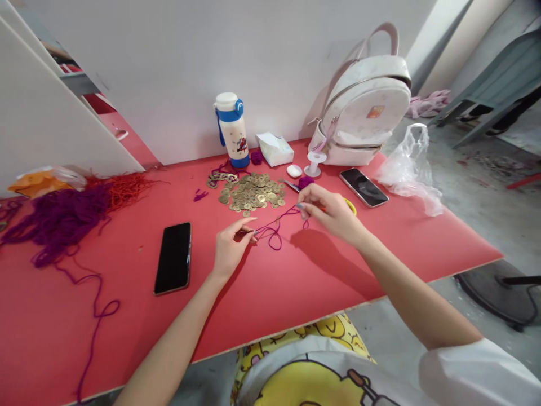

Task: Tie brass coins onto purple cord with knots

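My left hand rests on the red table, its fingers pinched on one end of a purple cord. My right hand is raised a little above the table and pinches the other end of the same cord, which loops between the two hands. Just behind them lies a pile of brass coins with holes. A short string of coins lies at the pile's left edge.
A black phone lies left of my left hand, a second phone at the right. Purple yarn and orange yarn are heaped at far left. A bottle, tissue pack, empty spool, white backpack and plastic bag line the back.
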`<action>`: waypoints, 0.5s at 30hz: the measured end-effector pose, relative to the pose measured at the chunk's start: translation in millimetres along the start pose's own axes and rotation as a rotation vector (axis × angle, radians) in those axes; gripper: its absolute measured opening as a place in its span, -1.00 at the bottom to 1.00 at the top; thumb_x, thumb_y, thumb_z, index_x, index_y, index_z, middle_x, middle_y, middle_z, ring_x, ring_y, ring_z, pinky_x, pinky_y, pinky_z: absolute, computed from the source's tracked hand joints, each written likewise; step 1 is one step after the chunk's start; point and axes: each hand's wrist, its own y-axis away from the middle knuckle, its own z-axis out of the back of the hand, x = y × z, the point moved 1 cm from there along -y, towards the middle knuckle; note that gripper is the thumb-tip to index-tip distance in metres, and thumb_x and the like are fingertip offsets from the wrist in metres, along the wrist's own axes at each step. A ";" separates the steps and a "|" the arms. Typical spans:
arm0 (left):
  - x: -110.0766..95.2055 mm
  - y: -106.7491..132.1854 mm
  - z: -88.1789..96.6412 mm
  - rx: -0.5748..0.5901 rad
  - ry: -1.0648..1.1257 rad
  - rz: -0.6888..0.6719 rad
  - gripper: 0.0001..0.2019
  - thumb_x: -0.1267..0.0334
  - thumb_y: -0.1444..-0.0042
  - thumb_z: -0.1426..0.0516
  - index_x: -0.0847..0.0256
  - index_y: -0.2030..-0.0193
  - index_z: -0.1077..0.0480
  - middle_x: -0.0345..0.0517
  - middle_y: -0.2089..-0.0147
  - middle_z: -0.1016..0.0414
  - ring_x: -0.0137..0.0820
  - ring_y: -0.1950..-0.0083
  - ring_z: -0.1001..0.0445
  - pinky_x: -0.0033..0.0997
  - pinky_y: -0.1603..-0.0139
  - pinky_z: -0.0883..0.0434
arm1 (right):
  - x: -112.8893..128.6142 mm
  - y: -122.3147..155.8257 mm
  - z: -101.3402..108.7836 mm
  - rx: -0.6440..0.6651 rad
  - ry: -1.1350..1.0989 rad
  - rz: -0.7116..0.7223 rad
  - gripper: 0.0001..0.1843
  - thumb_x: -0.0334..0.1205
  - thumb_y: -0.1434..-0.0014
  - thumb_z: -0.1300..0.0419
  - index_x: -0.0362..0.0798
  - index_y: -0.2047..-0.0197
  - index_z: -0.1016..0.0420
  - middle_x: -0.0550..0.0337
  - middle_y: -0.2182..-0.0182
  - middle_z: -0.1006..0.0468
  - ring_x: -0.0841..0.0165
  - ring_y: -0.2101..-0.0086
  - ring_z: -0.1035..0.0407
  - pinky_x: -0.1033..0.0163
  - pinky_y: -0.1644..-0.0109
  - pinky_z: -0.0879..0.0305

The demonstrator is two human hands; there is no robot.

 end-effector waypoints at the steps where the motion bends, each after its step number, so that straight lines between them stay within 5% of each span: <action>1: 0.1 0.1 -0.3 0.001 0.007 0.001 -0.73 0.36 -0.09 -0.21 0.15 0.05 -0.54 -0.25 0.45 -0.53 -0.42 0.42 -0.59 -0.44 0.26 -0.58 | 5.2 -2.1 3.8 -0.038 -0.014 0.031 -0.97 -0.25 -0.31 -0.07 0.01 0.20 -0.32 0.30 0.50 -0.46 0.39 0.46 -0.37 0.28 0.26 -0.30; 11: -0.5 -0.4 -3.5 0.078 0.168 0.028 -0.68 0.25 -0.05 -0.28 0.18 0.02 -0.56 -0.23 0.45 -0.54 -0.40 0.44 -0.59 -0.40 0.30 -0.60 | 16.9 -20.3 16.7 -0.178 0.051 0.158 -0.96 -0.27 -0.29 -0.08 0.01 0.24 -0.33 0.27 0.44 -0.41 0.40 0.43 -0.32 0.27 0.28 -0.26; 15: -6.0 0.2 -3.2 0.104 0.169 -0.032 -0.80 0.25 -0.05 -0.29 0.20 0.17 -0.62 -0.18 0.43 -0.55 -0.41 0.46 -0.58 -0.42 0.32 -0.59 | 14.4 -25.0 19.4 -0.182 0.045 0.172 -0.96 -0.27 -0.30 -0.09 0.00 0.23 -0.34 0.28 0.48 -0.40 0.39 0.45 -0.31 0.26 0.28 -0.26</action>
